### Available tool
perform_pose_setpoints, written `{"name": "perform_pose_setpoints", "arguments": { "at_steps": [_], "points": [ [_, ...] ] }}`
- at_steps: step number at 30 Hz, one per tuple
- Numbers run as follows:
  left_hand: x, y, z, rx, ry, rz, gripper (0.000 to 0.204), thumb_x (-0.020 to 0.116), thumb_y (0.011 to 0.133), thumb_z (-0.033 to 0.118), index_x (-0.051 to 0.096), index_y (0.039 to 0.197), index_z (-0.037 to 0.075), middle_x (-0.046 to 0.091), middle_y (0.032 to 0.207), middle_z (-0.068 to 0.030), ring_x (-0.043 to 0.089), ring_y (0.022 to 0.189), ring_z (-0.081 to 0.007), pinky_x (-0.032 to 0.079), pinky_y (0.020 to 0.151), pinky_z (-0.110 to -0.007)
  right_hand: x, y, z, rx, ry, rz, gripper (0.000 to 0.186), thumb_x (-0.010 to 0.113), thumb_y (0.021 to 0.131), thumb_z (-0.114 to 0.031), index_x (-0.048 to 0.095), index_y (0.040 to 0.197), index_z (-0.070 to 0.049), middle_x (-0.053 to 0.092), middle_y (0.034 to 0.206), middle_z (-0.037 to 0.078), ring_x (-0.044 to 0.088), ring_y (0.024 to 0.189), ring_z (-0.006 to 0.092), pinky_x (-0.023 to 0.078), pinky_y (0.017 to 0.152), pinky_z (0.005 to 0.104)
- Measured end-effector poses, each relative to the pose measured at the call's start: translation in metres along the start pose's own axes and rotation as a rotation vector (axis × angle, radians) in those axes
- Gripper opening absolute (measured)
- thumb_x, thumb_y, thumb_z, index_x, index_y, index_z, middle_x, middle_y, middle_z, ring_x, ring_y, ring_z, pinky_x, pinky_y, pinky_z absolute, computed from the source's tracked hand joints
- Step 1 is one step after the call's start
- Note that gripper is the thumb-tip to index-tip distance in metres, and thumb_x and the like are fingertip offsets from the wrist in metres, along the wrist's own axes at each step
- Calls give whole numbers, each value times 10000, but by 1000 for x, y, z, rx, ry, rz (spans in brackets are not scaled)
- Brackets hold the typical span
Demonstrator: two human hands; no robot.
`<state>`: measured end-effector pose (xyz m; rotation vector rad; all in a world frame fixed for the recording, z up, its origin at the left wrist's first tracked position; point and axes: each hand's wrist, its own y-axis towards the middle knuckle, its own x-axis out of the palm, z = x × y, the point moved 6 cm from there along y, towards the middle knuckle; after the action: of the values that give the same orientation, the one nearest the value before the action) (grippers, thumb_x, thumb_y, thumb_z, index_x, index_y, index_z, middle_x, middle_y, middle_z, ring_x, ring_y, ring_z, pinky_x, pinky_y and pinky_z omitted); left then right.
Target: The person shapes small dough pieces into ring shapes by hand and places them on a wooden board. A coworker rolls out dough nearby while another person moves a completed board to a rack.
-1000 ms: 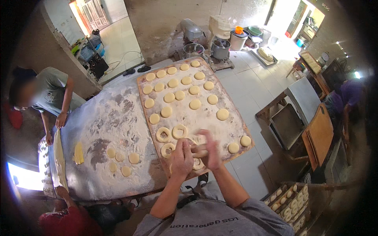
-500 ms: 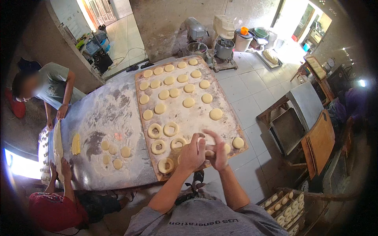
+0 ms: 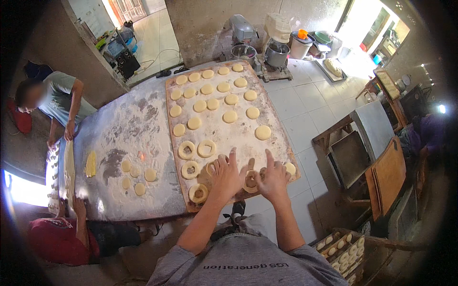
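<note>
On the floured wooden board [image 3: 255, 150] lie several round dough discs [image 3: 262, 132], with dough rings [image 3: 206, 148] along its near left part. My left hand [image 3: 227, 174] is over the near part of the board, fingers apart and partly covering a ring. My right hand [image 3: 272, 176] is to its right, fingers spread, beside another dough ring [image 3: 250, 187] and a disc [image 3: 290, 168] near the board's edge. I see nothing held in either hand.
Two co-workers [image 3: 67, 97] [image 3: 62, 238] work a long dough strip [image 3: 68, 171] on the floury metal table [image 3: 119, 205]. Two mixers [image 3: 277, 35] stand behind the board. Stacked boards [image 3: 386, 176], a purple-clad person [image 3: 424, 133] and a rack of dough trays [image 3: 343, 252] are at right.
My hands were close together with fingers curled toward each other; now they are apart with fingers spread. The left co-workers' hands have shifted along the dough strip.
</note>
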<state>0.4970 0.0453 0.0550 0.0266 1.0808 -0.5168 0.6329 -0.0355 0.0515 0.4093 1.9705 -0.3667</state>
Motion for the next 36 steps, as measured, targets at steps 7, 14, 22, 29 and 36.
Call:
{"name": "perform_pose_setpoints", "arguments": {
  "at_steps": [7, 14, 22, 29, 36],
  "points": [
    [24, -13, 2, 108, 113, -98, 883, 732, 775, 258, 223, 1481, 111, 431, 1268, -284, 402, 1241, -453, 315, 1032, -597, 19, -9, -4, 22, -78, 11, 810, 676, 757, -402, 352, 1461, -168, 513, 1087, 189, 494, 1018, 355, 337, 848, 532],
    [22, -12, 12, 179, 39, -23, 720, 661, 822, 316, 336, 1423, 88, 437, 1263, -275, 470, 1157, -429, 349, 1004, -537, -10, -12, 62, 105, 72, 274, 670, 664, 808, -360, 452, 1375, -74, 531, 1062, 202, 504, 1028, 381, 388, 877, 539],
    [86, -9, 81, 630, 81, -9, 399, 591, 852, 246, 520, 1161, 3, 571, 991, -200, 565, 994, -358, 479, 774, -496, -17, 17, 88, 172, 263, 66, 399, 703, 815, -219, 567, 1103, 21, 609, 1001, 190, 597, 919, 290, 480, 811, 389],
    [-4, -9, -22, 342, -784, 135, 379, 658, 816, 149, 518, 1145, 24, 586, 1053, -195, 585, 1036, -356, 489, 849, -429, -24, 36, -18, 13, 558, 151, 329, 647, 805, -17, 567, 1124, -25, 677, 957, 137, 652, 892, 211, 502, 800, 329],
    [-135, -28, -276, -71, -394, 545, 313, 644, 824, 94, 549, 1120, 65, 617, 1026, -182, 614, 961, -367, 497, 822, -433, 99, 78, -252, -552, 356, -342, 263, 606, 810, -146, 648, 1043, -31, 693, 981, 183, 656, 927, 372, 513, 814, 408]
  ]
}}
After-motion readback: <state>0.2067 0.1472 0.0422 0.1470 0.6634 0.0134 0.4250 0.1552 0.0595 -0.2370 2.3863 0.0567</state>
